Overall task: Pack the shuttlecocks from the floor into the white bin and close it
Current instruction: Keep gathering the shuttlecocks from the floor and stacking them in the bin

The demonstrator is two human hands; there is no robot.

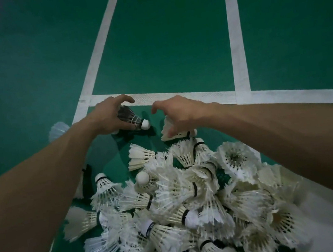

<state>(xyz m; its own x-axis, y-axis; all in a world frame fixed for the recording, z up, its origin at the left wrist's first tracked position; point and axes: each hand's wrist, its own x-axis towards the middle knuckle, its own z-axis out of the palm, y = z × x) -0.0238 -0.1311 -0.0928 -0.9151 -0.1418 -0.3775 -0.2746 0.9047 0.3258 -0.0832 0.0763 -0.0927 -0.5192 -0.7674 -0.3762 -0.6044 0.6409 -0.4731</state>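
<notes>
Head view: left hand (106, 119) grips black shuttlecock (132, 120) (right hand (183, 112) above white shuttlecock (179, 134)).

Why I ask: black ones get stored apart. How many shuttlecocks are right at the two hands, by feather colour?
Black-feathered shuttlecock: 1, gripped by the left hand
White-feathered shuttlecock: 1, under the right hand
Total: 2

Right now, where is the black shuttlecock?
Head view, left of centre: the left hand holds the black shuttlecock just beyond the shuttlecock pile, near the white court line.
</notes>
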